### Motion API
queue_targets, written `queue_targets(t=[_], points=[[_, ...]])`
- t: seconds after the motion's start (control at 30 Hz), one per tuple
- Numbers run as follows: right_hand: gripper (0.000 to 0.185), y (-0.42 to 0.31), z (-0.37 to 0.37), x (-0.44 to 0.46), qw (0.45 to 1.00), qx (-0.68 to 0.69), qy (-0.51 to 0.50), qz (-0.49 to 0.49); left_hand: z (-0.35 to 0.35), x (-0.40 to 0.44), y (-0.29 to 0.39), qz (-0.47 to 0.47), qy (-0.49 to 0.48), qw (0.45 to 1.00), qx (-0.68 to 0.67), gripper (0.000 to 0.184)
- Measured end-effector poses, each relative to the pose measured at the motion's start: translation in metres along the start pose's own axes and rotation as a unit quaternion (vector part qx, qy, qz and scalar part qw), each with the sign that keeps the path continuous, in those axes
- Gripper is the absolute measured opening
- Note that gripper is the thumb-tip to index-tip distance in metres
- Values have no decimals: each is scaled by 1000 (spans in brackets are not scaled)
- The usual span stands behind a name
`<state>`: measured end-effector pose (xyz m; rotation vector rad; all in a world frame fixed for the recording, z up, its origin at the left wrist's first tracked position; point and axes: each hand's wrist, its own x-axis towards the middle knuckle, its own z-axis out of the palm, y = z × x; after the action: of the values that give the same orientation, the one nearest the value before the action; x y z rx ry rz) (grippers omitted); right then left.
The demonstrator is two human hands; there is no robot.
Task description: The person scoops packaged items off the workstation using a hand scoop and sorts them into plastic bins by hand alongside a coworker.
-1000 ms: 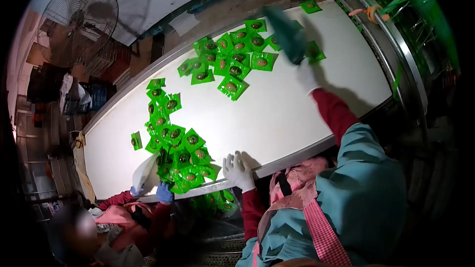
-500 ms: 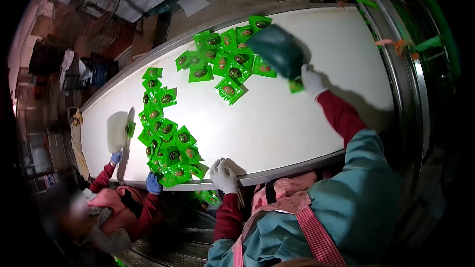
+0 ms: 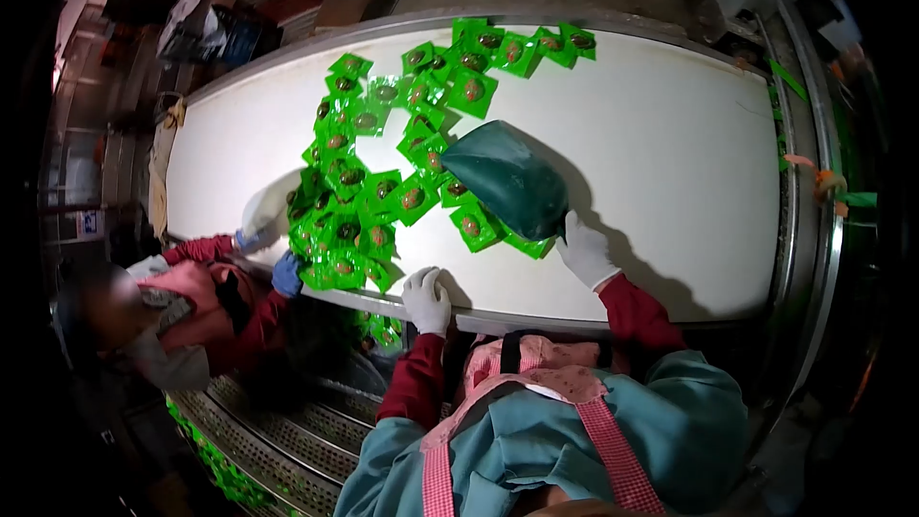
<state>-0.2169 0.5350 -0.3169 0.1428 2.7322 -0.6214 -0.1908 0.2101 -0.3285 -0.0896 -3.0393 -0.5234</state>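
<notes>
My right hand [image 3: 586,251], in a white glove, grips the handle of a dark green scoop [image 3: 507,179]. The scoop is over the white tabletop [image 3: 661,153], its front end against several small green packets [image 3: 476,227] with dark and reddish oval contents visible. At the table's near edge rests my left hand [image 3: 427,302], also gloved in white, its fingers curled in with nothing seen in them. Just left of it lies a dense heap of the same packets [image 3: 340,230]. A loose band of packets [image 3: 472,88] runs along the far side.
At left a co-worker in blue gloves [image 3: 286,274] holds a pale scoop [image 3: 270,209] beside the heap. Below the table edge, more packets [image 3: 381,330] show near perforated metal slats [image 3: 316,450]. A metal rail [image 3: 809,134] runs along the right.
My scoop has come from the far side toward me, with packets in front of it. The co-worker's pale scoop has moved right to the heap. The head view has shifted.
</notes>
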Motion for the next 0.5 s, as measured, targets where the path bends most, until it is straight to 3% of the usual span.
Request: queue_targets(t=[0.03, 0.07, 0.13, 0.2, 0.27, 0.3, 0.33, 0.4, 0.47, 0.5], points=[[49, -14, -13, -10, 997, -28, 69, -2, 0, 0, 0, -8, -7, 1000, 2, 31], [49, -22, -22, -13, 998, -29, 60, -7, -2, 1, 1, -14, -10, 1000, -12, 31], [48, -31, -36, -8, 959, 15, 261, -108, 0, -1, -2, -11, -4, 1000, -10, 29], [48, -41, -43, 6, 922, 352, 131, -93, 2, -3, -2, -11, 13, 1000, -18, 28], [46, -65, -66, 12, 817, 562, 47, -116, 0, -1, 0, -16, 6, 1000, -16, 27], [45, -79, -79, 11, 779, 612, 24, -137, 1, -2, -1, -18, 8, 1000, -9, 28], [45, -91, -90, 9, 778, 612, 21, -140, 2, -2, -3, -19, 11, 1000, -4, 28], [42, -115, -113, 2, 687, 702, -32, -187, 3, -3, -5, -24, 17, 1000, -3, 29], [40, -136, -128, -5, 690, 698, -29, -188, 5, -1, -8, -40, -5, 999, -9, 25], [38, -141, -130, -2, 695, 682, -17, -227, 10, 0, -10, -51, 28, 998, -32, 24]])
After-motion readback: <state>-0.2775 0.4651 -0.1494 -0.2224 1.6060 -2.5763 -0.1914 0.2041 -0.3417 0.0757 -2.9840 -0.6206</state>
